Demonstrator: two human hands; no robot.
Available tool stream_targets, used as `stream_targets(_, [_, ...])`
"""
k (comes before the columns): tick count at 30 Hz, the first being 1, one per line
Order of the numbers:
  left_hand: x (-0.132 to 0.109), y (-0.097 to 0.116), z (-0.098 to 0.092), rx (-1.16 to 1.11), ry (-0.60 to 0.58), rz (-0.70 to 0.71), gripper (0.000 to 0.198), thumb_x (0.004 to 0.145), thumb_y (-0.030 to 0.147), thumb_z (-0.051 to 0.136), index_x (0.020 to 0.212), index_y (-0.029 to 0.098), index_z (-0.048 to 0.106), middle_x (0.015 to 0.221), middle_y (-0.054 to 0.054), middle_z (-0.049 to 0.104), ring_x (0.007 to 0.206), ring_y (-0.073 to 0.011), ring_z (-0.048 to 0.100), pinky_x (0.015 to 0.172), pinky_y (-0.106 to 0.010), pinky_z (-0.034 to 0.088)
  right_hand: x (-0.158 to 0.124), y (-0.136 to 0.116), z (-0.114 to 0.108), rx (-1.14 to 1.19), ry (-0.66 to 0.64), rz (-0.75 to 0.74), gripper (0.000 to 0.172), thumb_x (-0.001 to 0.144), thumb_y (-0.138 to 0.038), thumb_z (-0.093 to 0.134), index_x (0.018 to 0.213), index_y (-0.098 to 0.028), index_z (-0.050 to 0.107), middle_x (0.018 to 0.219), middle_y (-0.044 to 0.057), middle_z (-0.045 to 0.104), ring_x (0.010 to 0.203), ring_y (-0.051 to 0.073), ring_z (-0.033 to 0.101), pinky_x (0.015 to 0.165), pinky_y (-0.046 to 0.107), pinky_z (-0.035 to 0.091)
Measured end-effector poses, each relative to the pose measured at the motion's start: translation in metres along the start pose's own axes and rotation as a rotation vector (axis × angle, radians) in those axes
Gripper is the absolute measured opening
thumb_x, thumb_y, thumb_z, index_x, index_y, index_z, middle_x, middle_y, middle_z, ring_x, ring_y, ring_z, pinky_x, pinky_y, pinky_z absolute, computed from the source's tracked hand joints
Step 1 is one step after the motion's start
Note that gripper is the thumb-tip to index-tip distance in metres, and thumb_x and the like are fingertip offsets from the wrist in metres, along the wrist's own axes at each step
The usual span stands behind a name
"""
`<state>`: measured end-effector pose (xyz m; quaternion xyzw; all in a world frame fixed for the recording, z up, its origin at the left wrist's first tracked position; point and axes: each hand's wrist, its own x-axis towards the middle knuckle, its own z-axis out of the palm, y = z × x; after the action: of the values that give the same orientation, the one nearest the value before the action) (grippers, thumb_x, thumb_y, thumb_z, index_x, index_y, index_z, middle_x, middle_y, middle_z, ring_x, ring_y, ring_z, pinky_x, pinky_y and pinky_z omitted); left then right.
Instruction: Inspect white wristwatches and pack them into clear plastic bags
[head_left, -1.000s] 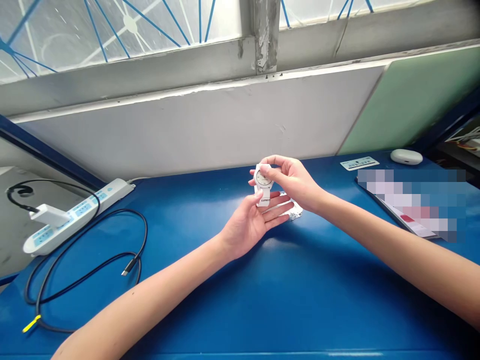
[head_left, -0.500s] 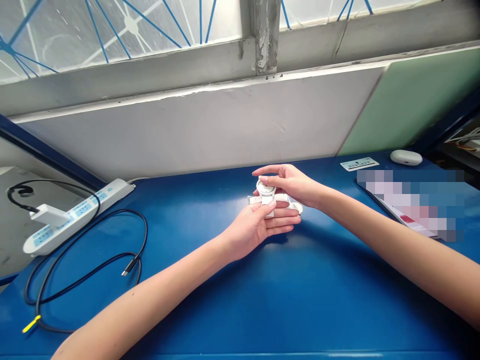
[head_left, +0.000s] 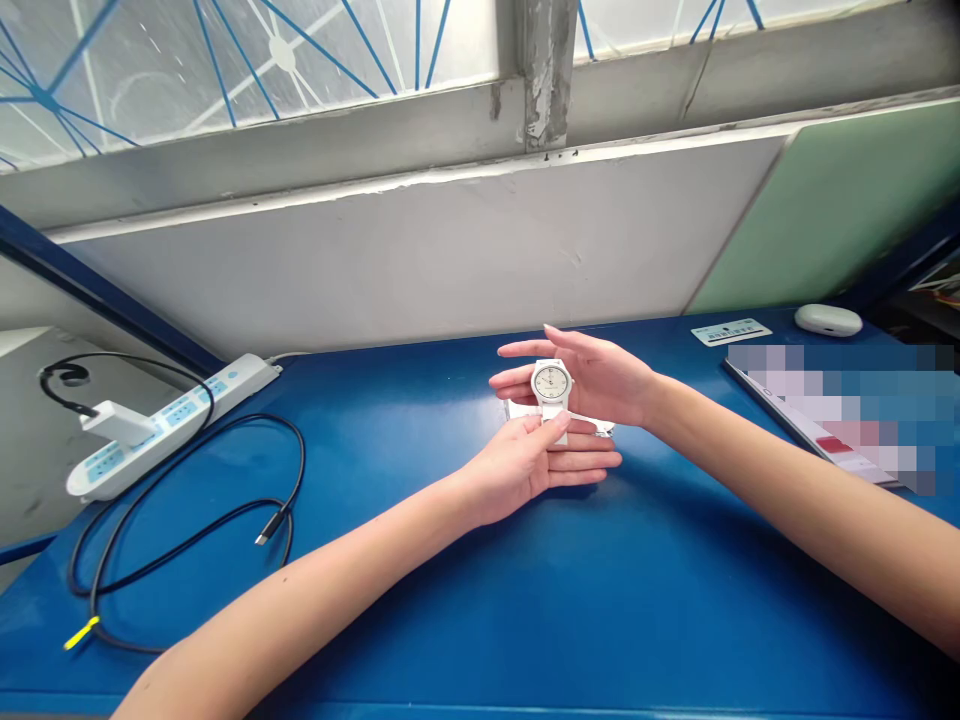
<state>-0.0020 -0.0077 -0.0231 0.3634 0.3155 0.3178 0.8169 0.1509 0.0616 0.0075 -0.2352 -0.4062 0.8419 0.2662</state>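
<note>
One white watch (head_left: 552, 382) sits between both hands (head_left: 517, 470) (head_left: 606, 378); left thumb (head_left: 551, 432) on strap (head_left: 553, 410).

The head camera looks forward, down over a table (head_left: 540, 620).

Watch (head_left: 552, 384): smooth, plastic-looking. Table (head_left: 465, 620): smooth, glossy blue, reflecting light. Power strip (head_left: 184, 410): smooth white plastic. Cable (head_left: 304, 455): smooth black sheath, metal tip (head_left: 262, 538). Wall panel (head_left: 420, 265): matt, lightly marked. Post (head_left: 548, 85): rough, surface flaking. White case (head_left: 828, 320): smooth, plastic-looking.
</note>
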Motion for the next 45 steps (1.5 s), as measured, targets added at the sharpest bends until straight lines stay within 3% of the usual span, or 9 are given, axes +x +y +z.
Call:
stream_targets(12, [0.003,-0.001,-0.004,0.01,0.042,0.01,0.036,0.103,0.036,0.045,0.103,0.008,0.068,0.106,-0.022,0.074,0.098,-0.0292,0.074,0.095,-0.046,0.053,-0.002,-0.004,-0.003,0.096,-0.028,-0.03,0.066,0.098,-0.061,0.03,0.127,-0.011,0.061,0.128,0.02,0.068,0.116,0.03,0.066,0.104,0.047,0.046])
stream_targets(17, [0.001,-0.001,-0.001,0.023,0.053,0.02,0.033,0.101,0.037,0.051,0.101,0.009,0.068,0.105,-0.021,0.075,0.097,-0.0279,0.074,0.095,-0.044,0.054,-0.001,-0.003,-0.001,0.005,0.021,-0.029,0.057,0.099,-0.057,0.033,0.121,-0.014,0.065,0.119,0.016,0.072,0.108,0.027,0.068,0.099,0.045,0.05])
stream_targets(21, [-0.002,0.005,0.004,0.135,0.07,0.144,0.033,0.097,0.041,0.059,0.102,0.009,0.068,0.105,-0.019,0.075,0.102,-0.0299,0.073,0.096,-0.044,0.053,-0.001,-0.001,0.0,-0.244,0.162,-0.212,0.034,0.096,-0.043,0.052,0.109,-0.019,0.072,0.107,0.01,0.075,0.099,0.023,0.069,0.09,0.038,0.053])
stream_targets(25, [-0.003,0.012,0.0,0.354,0.214,0.395,0.031,0.098,0.039,0.056,0.108,0.01,0.064,0.11,-0.017,0.073,0.103,-0.0278,0.072,0.093,-0.041,0.055,-0.001,-0.001,0.002,-0.474,0.242,-0.472,0.025,0.092,-0.04,0.062,0.105,-0.023,0.074,0.095,0.004,0.076,0.087,0.018,0.069,0.086,0.035,0.055])
stream_targets(29, [-0.001,0.013,-0.015,0.773,0.343,0.581,0.029,0.101,0.038,0.05,0.109,0.013,0.064,0.105,-0.012,0.072,0.093,-0.0239,0.073,0.076,-0.033,0.059,-0.011,-0.004,0.005,-0.825,0.353,-0.66,0.027,0.084,-0.041,0.073,0.103,-0.023,0.076,0.097,0.005,0.077,0.083,0.02,0.07,0.074,0.034,0.057])
stream_targets(34, [0.001,0.008,-0.03,1.263,0.317,0.872,0.023,0.102,0.026,0.045,0.118,0.017,0.059,0.103,-0.007,0.073,0.087,-0.0185,0.072,0.075,-0.029,0.058,-0.04,0.005,0.006,-1.193,0.425,-0.78,0.026,0.079,-0.035,0.079,0.102,-0.023,0.077,0.086,0.003,0.077,0.062,0.016,0.066,0.054,0.03,0.054])
stream_targets(37, [0.002,0.002,-0.033,1.503,0.257,1.016,0.026,0.102,0.021,0.043,0.123,0.013,0.056,0.116,-0.013,0.071,0.103,-0.0232,0.071,0.087,-0.035,0.058,-0.059,0.026,0.004,-1.199,0.412,-0.838,0.022,0.078,-0.027,0.08,0.099,-0.024,0.077,0.098,0.005,0.078,0.076,0.02,0.072,0.06,0.031,0.059])
stream_targets(41, [0.003,-0.008,-0.034,1.735,0.275,1.2,0.033,0.102,0.019,0.044,0.132,0.007,0.048,0.121,-0.02,0.069,0.11,-0.0271,0.07,0.091,-0.038,0.058,-0.076,0.058,-0.002,-1.123,0.557,-0.933,0.023,0.081,-0.018,0.076,0.103,-0.025,0.075,0.109,0.007,0.077,0.097,0.025,0.074,0.075,0.034,0.063])
stream_targets(45, [0.004,-0.009,-0.031,1.801,0.287,1.167,0.036,0.102,0.021,0.044,0.137,0.013,0.044,0.124,-0.017,0.069,0.113,-0.0265,0.069,0.093,-0.04,0.057,-0.08,0.069,-0.007,-1.171,0.58,-0.931,0.025,0.079,-0.017,0.078,0.103,-0.026,0.075,0.111,0.007,0.077,0.098,0.025,0.073,0.081,0.038,0.063])
